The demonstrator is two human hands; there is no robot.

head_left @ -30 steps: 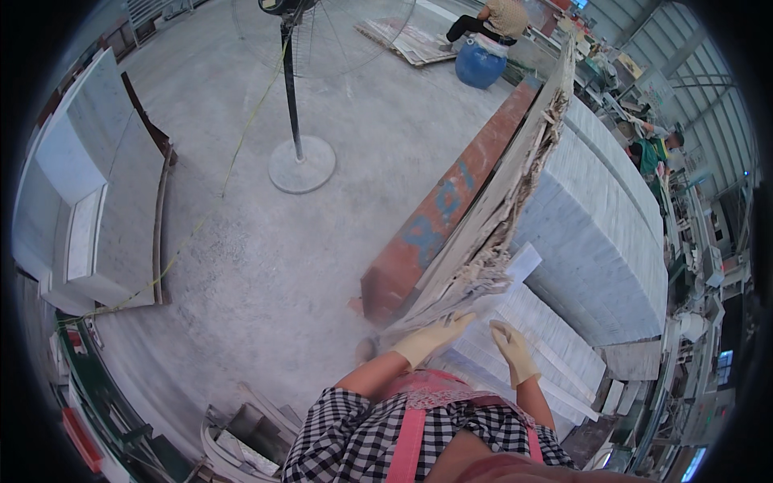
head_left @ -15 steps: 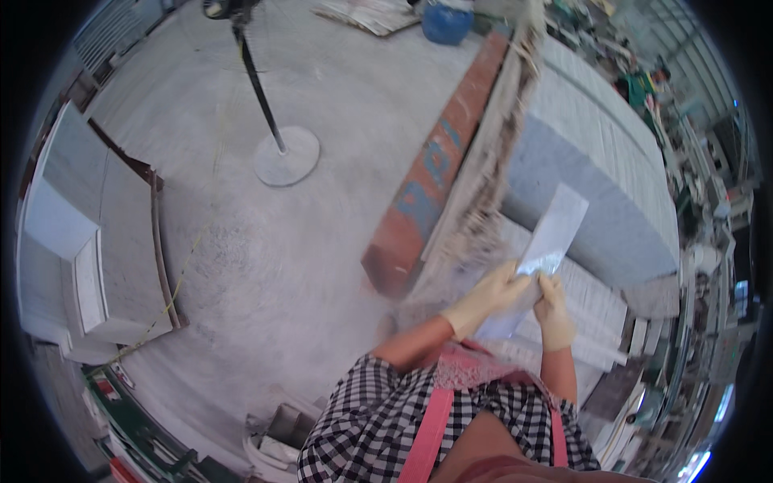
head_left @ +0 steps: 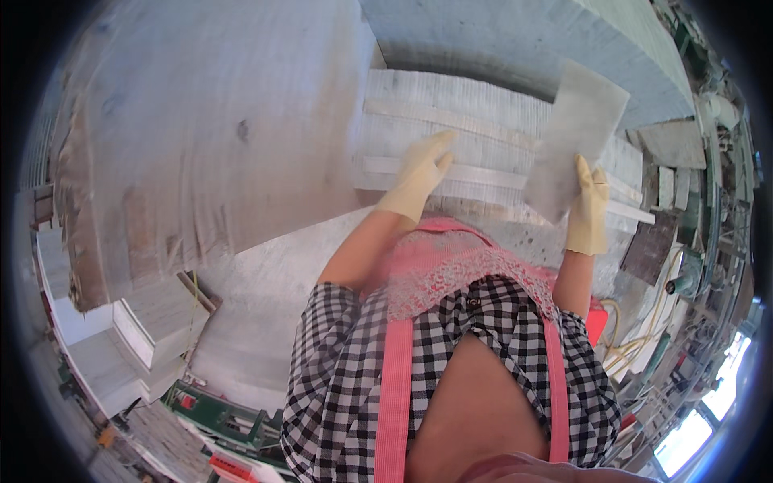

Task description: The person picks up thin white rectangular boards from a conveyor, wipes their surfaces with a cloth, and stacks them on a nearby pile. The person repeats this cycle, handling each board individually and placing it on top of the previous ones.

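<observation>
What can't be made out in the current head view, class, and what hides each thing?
All in the head view:
- Part of the white stack: hidden behind the grey tile in the right hand.
- The tile's surface detail: blurred.
- The top of the large pale slab: cut off by the upper edge.
</observation>
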